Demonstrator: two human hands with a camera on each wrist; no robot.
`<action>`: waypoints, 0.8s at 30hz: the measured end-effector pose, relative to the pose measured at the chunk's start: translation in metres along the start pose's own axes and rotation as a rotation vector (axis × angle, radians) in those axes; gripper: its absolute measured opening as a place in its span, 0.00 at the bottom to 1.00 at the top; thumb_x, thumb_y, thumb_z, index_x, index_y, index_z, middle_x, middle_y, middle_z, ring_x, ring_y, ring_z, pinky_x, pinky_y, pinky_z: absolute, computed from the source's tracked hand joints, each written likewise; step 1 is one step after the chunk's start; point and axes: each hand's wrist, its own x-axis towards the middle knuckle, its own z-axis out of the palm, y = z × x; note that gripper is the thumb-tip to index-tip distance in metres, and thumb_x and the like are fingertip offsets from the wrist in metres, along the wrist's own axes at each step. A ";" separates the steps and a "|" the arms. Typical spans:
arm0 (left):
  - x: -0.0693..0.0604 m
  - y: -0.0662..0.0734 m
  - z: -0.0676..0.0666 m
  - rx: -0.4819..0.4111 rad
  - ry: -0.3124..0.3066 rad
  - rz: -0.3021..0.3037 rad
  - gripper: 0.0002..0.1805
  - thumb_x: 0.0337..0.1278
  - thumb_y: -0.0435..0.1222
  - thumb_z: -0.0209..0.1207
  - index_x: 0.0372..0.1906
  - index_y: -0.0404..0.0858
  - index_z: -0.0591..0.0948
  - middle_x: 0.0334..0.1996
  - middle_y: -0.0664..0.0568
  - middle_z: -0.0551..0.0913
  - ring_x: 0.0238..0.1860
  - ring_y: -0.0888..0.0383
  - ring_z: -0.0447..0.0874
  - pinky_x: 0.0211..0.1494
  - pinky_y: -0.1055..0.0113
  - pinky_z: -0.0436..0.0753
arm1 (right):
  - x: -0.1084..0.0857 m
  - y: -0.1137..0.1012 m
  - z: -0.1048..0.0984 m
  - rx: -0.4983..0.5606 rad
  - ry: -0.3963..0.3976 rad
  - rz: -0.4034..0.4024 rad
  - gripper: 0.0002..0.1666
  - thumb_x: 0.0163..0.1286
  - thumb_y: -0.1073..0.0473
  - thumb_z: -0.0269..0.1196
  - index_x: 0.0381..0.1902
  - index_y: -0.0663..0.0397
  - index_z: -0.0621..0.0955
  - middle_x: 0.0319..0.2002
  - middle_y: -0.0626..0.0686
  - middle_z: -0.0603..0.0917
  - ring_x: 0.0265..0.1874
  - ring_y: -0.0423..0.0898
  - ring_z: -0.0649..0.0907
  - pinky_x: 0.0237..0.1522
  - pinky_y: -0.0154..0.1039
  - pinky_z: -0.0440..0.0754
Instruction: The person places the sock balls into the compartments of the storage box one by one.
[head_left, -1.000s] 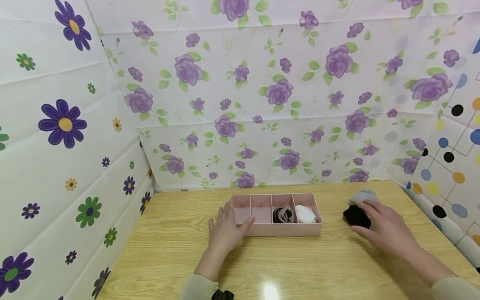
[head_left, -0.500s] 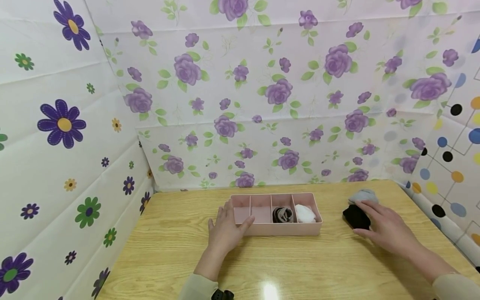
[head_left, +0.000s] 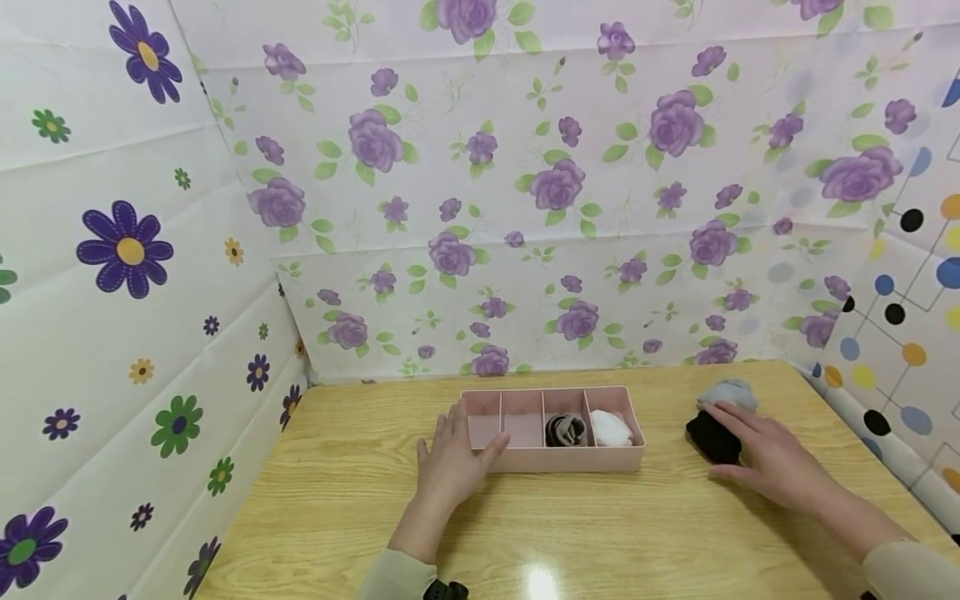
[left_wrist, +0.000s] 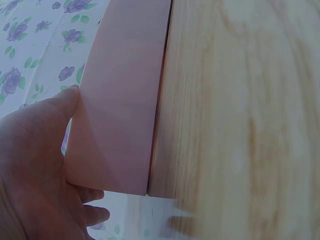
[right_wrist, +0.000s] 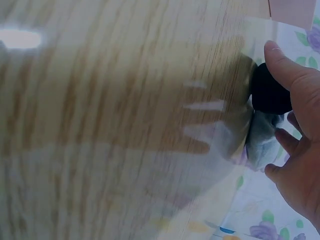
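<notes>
A pink box (head_left: 566, 460) with a row of compartments stands on the table. My left hand (head_left: 452, 462) rests against its left end, fingers straight and thumb (left_wrist: 67, 100) on the front rim. A rolled dark, grey-patterned sock (head_left: 566, 430) sits in the third compartment from the left; a white balled sock (head_left: 611, 428) lies in the rightmost one. To the right of the box is a black balled sock (head_left: 712, 437), with a grey one (head_left: 729, 393) just behind. My right hand (head_left: 772, 460) is at the black sock's right side, fingers loosely extended and thumb apart from it.
The wooden table (head_left: 360, 500) carries the box and socks. Flowered cloth (head_left: 480, 208) rises behind its far edge. More patterned cloth hangs on the left (head_left: 127, 333) and right (head_left: 900, 333). The box's two left compartments show bare floors.
The right thumb has drawn slightly back from the black sock, and the hand has shifted a little. My left hand, the box and the socks stay put.
</notes>
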 end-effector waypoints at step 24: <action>0.001 0.000 0.001 0.006 -0.003 -0.009 0.59 0.75 0.71 0.56 0.93 0.44 0.46 0.89 0.41 0.55 0.88 0.35 0.50 0.81 0.20 0.46 | -0.004 -0.006 -0.005 0.019 -0.121 0.082 0.61 0.58 0.37 0.85 0.81 0.60 0.74 0.65 0.71 0.80 0.57 0.68 0.81 0.52 0.70 0.83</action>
